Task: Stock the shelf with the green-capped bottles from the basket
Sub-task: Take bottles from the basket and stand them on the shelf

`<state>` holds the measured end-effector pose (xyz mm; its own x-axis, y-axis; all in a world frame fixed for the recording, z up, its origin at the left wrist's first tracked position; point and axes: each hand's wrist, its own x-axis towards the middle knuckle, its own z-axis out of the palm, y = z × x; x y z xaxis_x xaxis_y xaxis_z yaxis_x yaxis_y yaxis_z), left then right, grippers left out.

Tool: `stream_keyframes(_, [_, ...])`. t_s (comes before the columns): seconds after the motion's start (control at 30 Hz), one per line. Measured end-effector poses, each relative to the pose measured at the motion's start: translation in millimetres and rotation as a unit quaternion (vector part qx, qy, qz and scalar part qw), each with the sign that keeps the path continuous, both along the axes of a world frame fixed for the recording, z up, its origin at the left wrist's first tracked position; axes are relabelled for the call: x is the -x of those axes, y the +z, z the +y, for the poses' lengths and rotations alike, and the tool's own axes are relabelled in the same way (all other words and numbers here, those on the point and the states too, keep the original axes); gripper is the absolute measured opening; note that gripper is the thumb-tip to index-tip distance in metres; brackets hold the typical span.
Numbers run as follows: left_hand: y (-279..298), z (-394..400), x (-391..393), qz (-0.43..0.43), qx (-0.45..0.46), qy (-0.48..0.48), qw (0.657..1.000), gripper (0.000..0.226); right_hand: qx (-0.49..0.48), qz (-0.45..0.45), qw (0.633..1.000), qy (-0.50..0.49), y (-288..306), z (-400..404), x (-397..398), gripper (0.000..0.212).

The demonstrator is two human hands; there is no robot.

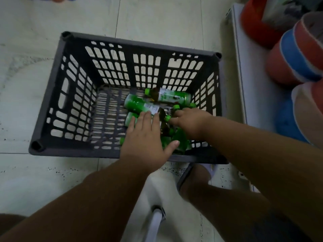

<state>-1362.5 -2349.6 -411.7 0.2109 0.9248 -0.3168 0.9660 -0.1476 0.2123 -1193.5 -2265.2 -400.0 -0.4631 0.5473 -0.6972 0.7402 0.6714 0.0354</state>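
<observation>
A dark grey slotted basket (57,95) stands on the tiled floor. Several green-capped bottles with green labels lie on their sides in its right half; one (172,97) lies at the back, another (139,105) runs diagonally in front of it. My left hand (146,137) reaches into the basket with straight fingers resting on the diagonal bottle and those under it. My right hand (190,121) is lower among the bottles by a green cap (168,117); its fingers are curled down and hidden, so whether it holds one is unclear.
A white shelf edge (244,70) runs along the right of the basket, with red, blue and white round containers (295,55) on it. My sandalled foot (195,177) stands just in front of the basket. Pale tiled floor lies to the left.
</observation>
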Motion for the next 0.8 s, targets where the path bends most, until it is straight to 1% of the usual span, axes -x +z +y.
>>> stream_keyframes(0.07, [-1, 1, -1, 0.008, 0.001, -0.002, 1.000, 0.100, 0.001, -0.002, 0.999, -0.038, -17, -1, -5, 0.068])
stream_keyframes(0.1, [-1, 2, -2, 0.011, 0.003, -0.006, 1.000, 0.099, -0.003, 0.002, 0.995, -0.100, -24, -2, -7, 0.068])
stream_keyframes(0.13, [-2, 3, -2, 0.014, 0.005, -0.009, 1.000, 0.098, 0.000, 0.021, 0.979, -0.205, -30, -2, -8, 0.067])
stream_keyframes(0.17, [-2, 3, -2, 0.017, 0.008, -0.011, 1.000, 0.097, 0.007, 0.042, 0.942, -0.332, -36, -1, -9, 0.065])
stream_keyframes(0.2, [-2, 4, -3, 0.019, 0.012, -0.011, 1.000, 0.097, 0.015, 0.060, 0.893, -0.446, -42, 1, -8, 0.064])
stream_keyframes(0.23, [-2, 4, -3, 0.021, 0.014, -0.012, 1.000, 0.097, 0.023, 0.074, 0.843, -0.533, -51, 2, -8, 0.064])
stream_keyframes(0.27, [-2, 4, -3, 0.023, 0.015, -0.014, 1.000, 0.097, 0.028, 0.084, 0.803, -0.590, -59, 2, -9, 0.068])
stream_keyframes(0.3, [-3, 4, -2, 0.024, 0.016, -0.015, 0.999, 0.097, 0.037, 0.093, 0.770, -0.630, -65, 0, -7, 0.074])
stream_keyframes(0.33, [-3, 4, -2, 0.024, 0.017, -0.014, 0.999, 0.097, 0.039, 0.103, 0.747, -0.656, -72, -1, -5, 0.080])
stream_keyframes(0.4, [-4, 4, -2, 0.021, 0.016, -0.012, 1.000, 0.097, 0.040, 0.112, 0.726, -0.678, -84, -2, -1, 0.083])
stream_keyframes(0.47, [-4, 4, -2, 0.017, 0.016, -0.011, 1.000, 0.097, 0.028, 0.138, 0.684, -0.716, -94, 0, 0, 0.077])
stream_keyframes(0.5, [-4, 4, -3, 0.018, 0.013, -0.010, 1.000, 0.097, 0.004, 0.157, 0.652, -0.742, -89, 2, 3, 0.072])
stream_keyframes(0.53, [-4, 5, -3, 0.018, 0.011, -0.010, 1.000, 0.097, 0.006, 0.172, 0.650, -0.740, -89, 7, 2, 0.068])
stream_keyframes(0.57, [-5, 5, -3, 0.017, 0.013, -0.011, 1.000, 0.097, 0.014, 0.152, 0.676, -0.720, -90, 9, 0, 0.069])
stream_keyframes(0.6, [-4, 5, -2, 0.015, 0.014, -0.012, 1.000, 0.096, 0.025, 0.154, 0.658, -0.737, -94, 7, -3, 0.075])
stream_keyframes(0.63, [-5, 5, -2, 0.013, 0.011, -0.011, 1.000, 0.096, 0.048, 0.178, 0.638, -0.748, -94, 6, -4, 0.084])
stream_keyframes(0.67, [-5, 5, -2, 0.012, 0.007, -0.010, 1.000, 0.096, 0.056, 0.206, 0.652, -0.728, -97, 4, -4, 0.089])
stream_keyframes(0.7, [-5, 5, -2, 0.009, 0.004, -0.008, 1.000, 0.096, 0.055, 0.234, 0.653, -0.718, -97, 2, -2, 0.089])
stream_keyframes(0.73, [-5, 4, -2, 0.008, 0.003, -0.007, 1.000, 0.095, 0.059, 0.262, 0.664, -0.698, -96, 2, 0, 0.084])
stream_keyframes(0.8, [-6, 4, -3, 0.004, 0.001, -0.006, 1.000, 0.095, 0.067, 0.306, 0.669, -0.674, -90, 2, 5, 0.072])
